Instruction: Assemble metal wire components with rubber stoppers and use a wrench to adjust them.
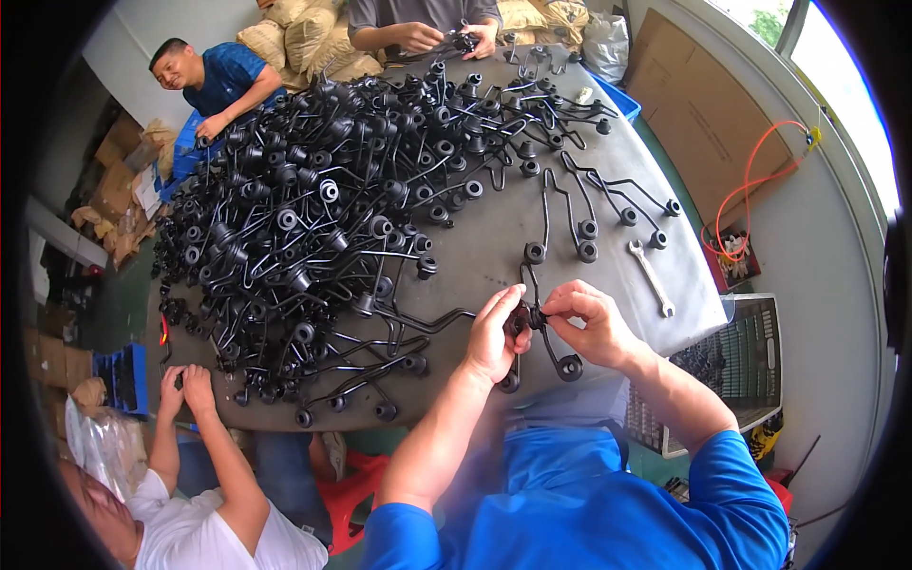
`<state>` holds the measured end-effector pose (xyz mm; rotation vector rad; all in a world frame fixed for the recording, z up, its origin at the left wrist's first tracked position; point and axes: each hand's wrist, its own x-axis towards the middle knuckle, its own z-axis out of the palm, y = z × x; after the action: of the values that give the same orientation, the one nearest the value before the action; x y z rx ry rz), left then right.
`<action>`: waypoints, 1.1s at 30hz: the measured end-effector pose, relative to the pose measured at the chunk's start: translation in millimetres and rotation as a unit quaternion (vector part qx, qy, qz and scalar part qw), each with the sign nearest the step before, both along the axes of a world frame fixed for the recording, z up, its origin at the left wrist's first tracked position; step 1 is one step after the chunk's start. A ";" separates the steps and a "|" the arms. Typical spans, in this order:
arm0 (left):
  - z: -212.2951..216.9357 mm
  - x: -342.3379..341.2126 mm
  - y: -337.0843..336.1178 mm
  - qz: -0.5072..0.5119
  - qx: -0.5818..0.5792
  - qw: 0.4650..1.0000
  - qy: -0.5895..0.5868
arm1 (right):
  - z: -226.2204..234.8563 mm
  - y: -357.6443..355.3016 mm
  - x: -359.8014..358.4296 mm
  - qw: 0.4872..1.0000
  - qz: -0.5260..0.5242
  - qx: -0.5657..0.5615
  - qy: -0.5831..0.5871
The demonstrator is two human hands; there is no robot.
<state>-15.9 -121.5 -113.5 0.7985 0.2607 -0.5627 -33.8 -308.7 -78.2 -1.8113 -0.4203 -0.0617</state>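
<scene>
Close to the table's near edge, my left hand (490, 342) is closed around a black rubber bushing (518, 321) on a bent metal rod. The thumb and fingertips of my right hand (591, 321) pinch the same piece from the other side, just right of the left fingers. Fingers hide part of the bushing. Below the hands shows another black bushing (570, 368); whether it belongs to the held piece I cannot tell. Several similar bent rods with bushings (577, 223) lie beyond my hands. A large heap of these rods (313, 190) covers the table's left and middle.
An open-end wrench (651, 277) lies right of my hands on the grey tabletop (608, 332). A black crate (727, 366) stands beyond the table's right edge. Co-workers sit at near left (204, 494) and far left (218, 81); another (423, 28) handles parts at the far edge.
</scene>
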 end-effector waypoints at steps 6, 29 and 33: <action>6.8 -3.0 -1.0 0.014 -0.008 1.000 0.016 | 12.8 -5.5 4.2 0.981 0.056 -0.145 -0.116; 19.2 -4.8 -18.7 0.036 0.155 0.985 -0.061 | 8.7 -9.5 -3.7 0.973 0.049 -0.076 0.214; 23.9 -7.0 -14.8 0.086 0.171 0.979 -0.072 | 14.5 -10.0 2.4 0.962 0.044 -0.077 0.257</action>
<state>-22.9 -136.3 -89.6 1.1336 0.2939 -0.2980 -31.4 -318.7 -63.7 -1.8735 -0.1341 0.5062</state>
